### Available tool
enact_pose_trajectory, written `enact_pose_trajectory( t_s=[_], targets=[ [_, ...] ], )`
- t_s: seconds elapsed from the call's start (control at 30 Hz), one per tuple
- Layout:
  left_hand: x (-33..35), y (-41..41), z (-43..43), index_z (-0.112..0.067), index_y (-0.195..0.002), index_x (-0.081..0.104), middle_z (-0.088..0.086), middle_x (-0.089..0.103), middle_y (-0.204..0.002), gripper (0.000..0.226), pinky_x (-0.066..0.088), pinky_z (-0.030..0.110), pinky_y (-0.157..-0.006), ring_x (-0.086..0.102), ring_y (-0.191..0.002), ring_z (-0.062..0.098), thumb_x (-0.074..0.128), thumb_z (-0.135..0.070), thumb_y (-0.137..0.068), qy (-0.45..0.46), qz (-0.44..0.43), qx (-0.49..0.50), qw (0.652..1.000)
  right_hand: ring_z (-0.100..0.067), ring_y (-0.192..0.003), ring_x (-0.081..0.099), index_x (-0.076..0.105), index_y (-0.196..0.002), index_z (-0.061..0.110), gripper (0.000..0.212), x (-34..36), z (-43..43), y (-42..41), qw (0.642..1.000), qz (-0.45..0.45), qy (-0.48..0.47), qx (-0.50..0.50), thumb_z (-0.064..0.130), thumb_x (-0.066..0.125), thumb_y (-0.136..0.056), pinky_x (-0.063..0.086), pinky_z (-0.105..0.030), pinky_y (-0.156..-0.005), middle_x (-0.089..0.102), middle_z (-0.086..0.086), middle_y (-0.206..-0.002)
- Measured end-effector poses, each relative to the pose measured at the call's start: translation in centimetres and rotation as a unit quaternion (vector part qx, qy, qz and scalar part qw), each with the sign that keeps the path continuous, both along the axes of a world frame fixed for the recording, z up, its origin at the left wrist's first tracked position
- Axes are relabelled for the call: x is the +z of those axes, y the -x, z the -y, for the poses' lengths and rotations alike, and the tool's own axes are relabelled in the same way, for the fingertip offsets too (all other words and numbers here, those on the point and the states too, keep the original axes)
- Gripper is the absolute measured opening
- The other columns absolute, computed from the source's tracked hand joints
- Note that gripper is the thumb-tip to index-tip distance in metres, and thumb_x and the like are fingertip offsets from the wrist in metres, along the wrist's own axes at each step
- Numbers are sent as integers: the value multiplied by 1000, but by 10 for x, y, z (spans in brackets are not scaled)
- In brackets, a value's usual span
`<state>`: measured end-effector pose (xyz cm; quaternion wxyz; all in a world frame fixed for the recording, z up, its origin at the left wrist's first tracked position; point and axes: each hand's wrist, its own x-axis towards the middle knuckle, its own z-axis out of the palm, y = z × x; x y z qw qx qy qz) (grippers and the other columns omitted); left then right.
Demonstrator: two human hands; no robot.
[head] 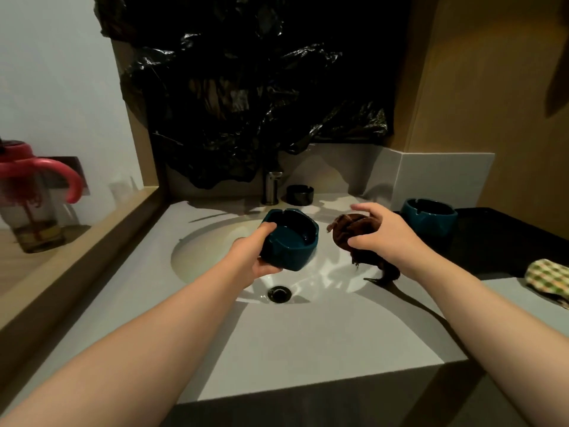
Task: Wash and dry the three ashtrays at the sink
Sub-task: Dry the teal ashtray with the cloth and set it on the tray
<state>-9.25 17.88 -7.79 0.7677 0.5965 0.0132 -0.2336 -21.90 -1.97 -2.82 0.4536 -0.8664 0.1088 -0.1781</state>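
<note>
No readable text, labels, brands or numbers anywhere; nothing legible.

L hand (pixel 256 257) & R hand (pixel 381 235), slim fingers — both forearms (pixel 154 334) bare from wrist to the view's bottom edge.

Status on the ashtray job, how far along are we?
In hand: the left hand holds a teal ashtray over the basin, and the right hand grips a brown cloth beside it, so this one is probably at the wiping stage. Possibly done: the second teal ashtray, set aside on the dark counter; wet or dry can't be told. Likely left: the black ashtray by the tap.
</note>
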Motion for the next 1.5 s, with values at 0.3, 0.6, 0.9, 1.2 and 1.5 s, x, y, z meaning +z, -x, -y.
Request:
enact_pose_trajectory(
  t_s=[0.3,0.6,0.9,1.2,1.5],
  targets=[
    [3,-19,-15,-13,-124,50,19,64,-116,42,57,40,-56,66,-97,33,64,-32,-90,24,-43,32,998,-8,-88,65,48,-127,39,64,13,-51,-63,932,-151,204,259,18,71,-72,56,-20,-70,61,14,-106],
    [9,-20,-24,-17,-128,51,10,65,-121,60,57,40,-87,69,-99,23,63,-51,-80,-74,62,-151,984,-18,-68,66,67,-86,14,17,-2,-32,-75,954,-125,156,222,11,69,-69,54,-26,-61,68,-6,-75],
    [6,-16,-23,-45,-147,17,-14,29,-150,105,32,17,-102,35,-131,6,84,-19,-71,-365,503,-179,763,-26,-80,65,62,-91,3,44,-4,6,-77,931,-203,6,303,25,70,-53,54,-39,-72,64,-14,-84],
    [6,-14,-21,-39,-141,34,-14,50,-123,92,43,14,-94,49,-111,3,87,-33,-66,-334,559,-139,746,-29,-83,61,57,-98,-6,50,-8,13,-80,889,-220,-95,390,19,67,-57,54,-33,-72,60,-20,-90],
    [8,-15,-23,-33,-126,48,-19,45,-102,63,47,22,-82,53,-99,9,81,-38,-72,-412,580,-105,695,-21,-93,68,69,-111,31,43,18,20,-62,961,-4,-189,201,7,61,-76,56,-25,-69,66,-8,-115]
  ],
)
